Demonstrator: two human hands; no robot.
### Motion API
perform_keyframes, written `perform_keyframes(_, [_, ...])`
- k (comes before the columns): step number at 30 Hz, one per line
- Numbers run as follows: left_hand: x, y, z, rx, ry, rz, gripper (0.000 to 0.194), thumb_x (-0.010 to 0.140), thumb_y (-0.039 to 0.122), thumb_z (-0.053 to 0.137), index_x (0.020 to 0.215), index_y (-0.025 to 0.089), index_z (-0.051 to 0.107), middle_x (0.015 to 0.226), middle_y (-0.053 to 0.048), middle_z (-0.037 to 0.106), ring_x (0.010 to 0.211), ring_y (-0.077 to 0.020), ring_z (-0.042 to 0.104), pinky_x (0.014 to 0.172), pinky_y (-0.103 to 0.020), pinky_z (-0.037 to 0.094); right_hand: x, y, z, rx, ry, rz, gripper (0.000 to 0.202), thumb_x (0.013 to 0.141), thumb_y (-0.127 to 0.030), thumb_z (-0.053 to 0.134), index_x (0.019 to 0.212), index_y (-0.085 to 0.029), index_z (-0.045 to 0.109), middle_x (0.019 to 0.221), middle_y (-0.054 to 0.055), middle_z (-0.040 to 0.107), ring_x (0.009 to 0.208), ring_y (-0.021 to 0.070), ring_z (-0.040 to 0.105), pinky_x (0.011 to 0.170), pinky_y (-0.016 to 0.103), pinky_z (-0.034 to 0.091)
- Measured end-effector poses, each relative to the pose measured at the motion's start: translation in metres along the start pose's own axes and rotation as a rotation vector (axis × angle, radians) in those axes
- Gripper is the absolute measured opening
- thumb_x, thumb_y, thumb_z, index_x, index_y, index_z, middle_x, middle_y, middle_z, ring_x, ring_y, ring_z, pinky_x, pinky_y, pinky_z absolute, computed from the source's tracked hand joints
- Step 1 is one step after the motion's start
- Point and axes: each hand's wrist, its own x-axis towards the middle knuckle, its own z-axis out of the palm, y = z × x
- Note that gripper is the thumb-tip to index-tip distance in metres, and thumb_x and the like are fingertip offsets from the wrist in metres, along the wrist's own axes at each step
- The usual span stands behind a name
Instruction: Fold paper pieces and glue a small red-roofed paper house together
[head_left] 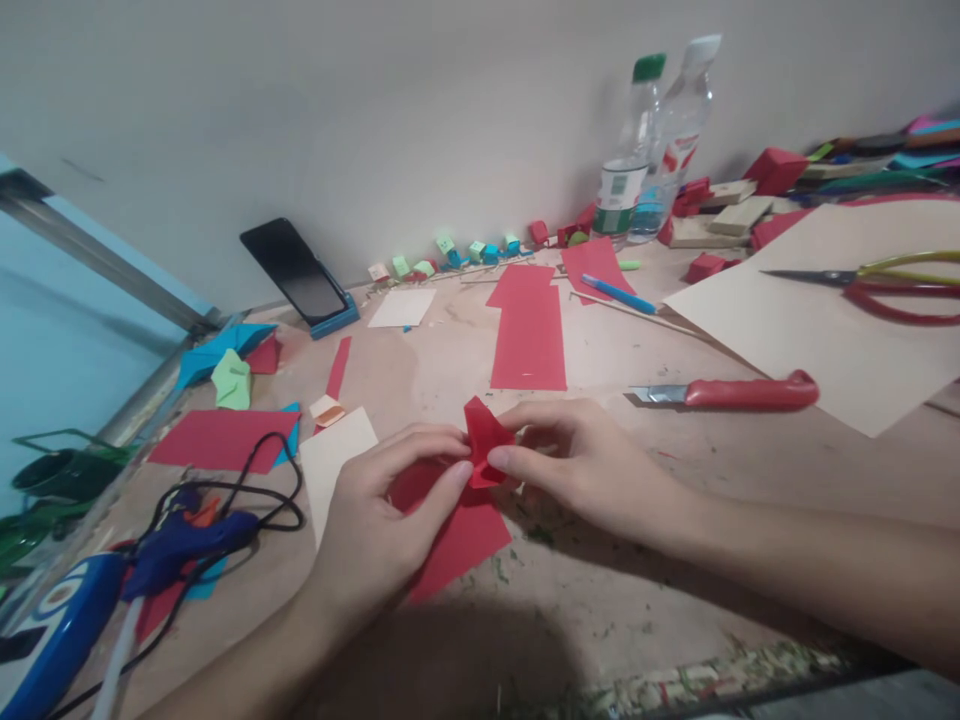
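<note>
Head view: folded red paper [486, 440] pinched between fingertips of left hand [382, 500] and right hand [592, 455], above red sheet [465, 548], probably so thumbs reach creases; corded glue gun [191, 545] crowds left side; more room, seemingly, between knife [750, 392] and near edge of table [697, 460], scraps strewn there

The folded paper [486, 440] is red, the phone [289, 270] black, the wall [375, 120] grey.
</note>
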Motion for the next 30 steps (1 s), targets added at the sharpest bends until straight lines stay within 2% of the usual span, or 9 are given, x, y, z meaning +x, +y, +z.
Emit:
perform_keyframes(3, [0.0012,0.0013,0.0001,0.027,0.013,0.018,0.005,0.091,0.018,0.071,0.092,0.022,0.075,0.100,-0.002,0.078,0.097,-0.0171,0.071,0.091,-0.028,0.055,-0.0008,-0.0008,0.0002,-0.049,-0.007,-0.017,0.011,0.093,-0.022,0.070,0.097,-0.018,0.078,0.090,0.001,0.077,0.068,0.0117,0.065,0.062,0.024,0.052])
perform_keyframes(8, [0.0024,0.0017,-0.0001,0.030,0.030,0.055,0.007,0.090,0.016,0.072,0.090,0.021,0.077,0.102,-0.004,0.079,0.100,-0.0184,0.073,0.093,-0.030,0.056,0.0000,-0.0007,-0.0021,-0.120,-0.023,-0.039,0.011,0.092,-0.023,0.071,0.098,-0.020,0.079,0.098,0.002,0.080,0.085,0.0168,0.071,0.077,0.028,0.055])
perform_keyframes(11, [0.0035,0.0022,-0.0003,0.000,0.014,0.069,0.011,0.090,0.013,0.070,0.088,0.021,0.078,0.102,-0.003,0.079,0.099,-0.0171,0.073,0.091,-0.028,0.057,0.0000,0.0003,-0.0031,-0.131,-0.049,-0.040,0.011,0.093,-0.025,0.071,0.099,-0.021,0.079,0.099,0.002,0.081,0.087,0.0177,0.072,0.079,0.030,0.054])
perform_keyframes(15, [0.0025,0.0024,0.0003,-0.030,0.023,0.016,0.011,0.089,0.014,0.072,0.085,0.022,0.077,0.095,0.000,0.078,0.090,-0.0142,0.073,0.085,-0.025,0.057,-0.0006,0.0004,-0.0027,-0.156,-0.069,-0.026,0.011,0.092,-0.027,0.073,0.097,-0.019,0.079,0.094,0.002,0.080,0.082,0.0162,0.069,0.074,0.028,0.053])
perform_keyframes(17, [0.0012,0.0020,0.0013,-0.100,0.065,-0.058,0.008,0.087,0.014,0.074,0.088,0.022,0.073,0.090,0.002,0.076,0.085,-0.0136,0.073,0.080,-0.024,0.059,-0.0008,-0.0001,-0.0019,-0.134,-0.090,0.005,0.012,0.092,-0.027,0.073,0.097,-0.018,0.079,0.090,0.002,0.079,0.076,0.0146,0.067,0.068,0.027,0.052])
perform_keyframes(20, [0.0004,0.0013,0.0030,-0.205,0.105,-0.147,0.016,0.085,0.015,0.076,0.097,0.023,0.068,0.091,0.002,0.075,0.084,-0.0145,0.074,0.076,-0.024,0.061,-0.0013,-0.0011,-0.0009,-0.096,-0.113,0.029,0.013,0.092,-0.027,0.072,0.096,-0.016,0.078,0.088,0.002,0.078,0.071,0.0133,0.066,0.064,0.025,0.051])
perform_keyframes(25, [0.0007,0.0017,0.0034,-0.179,0.074,-0.160,0.024,0.086,0.016,0.075,0.110,0.022,0.071,0.100,-0.001,0.076,0.089,-0.0164,0.075,0.082,-0.028,0.063,-0.0028,-0.0042,0.0010,-0.114,-0.096,0.006,0.011,0.093,-0.024,0.069,0.092,-0.017,0.078,0.089,0.002,0.078,0.073,0.0136,0.067,0.065,0.025,0.052])
perform_keyframes(30, [-0.0003,0.0031,0.0052,-0.200,0.065,-0.160,0.020,0.085,0.016,0.076,0.103,0.022,0.070,0.098,0.000,0.076,0.089,-0.0154,0.074,0.083,-0.026,0.062,-0.0047,-0.0069,0.0045,-0.163,-0.052,0.031,0.010,0.093,-0.021,0.067,0.087,-0.018,0.075,0.084,0.001,0.077,0.071,0.0141,0.068,0.063,0.025,0.051])
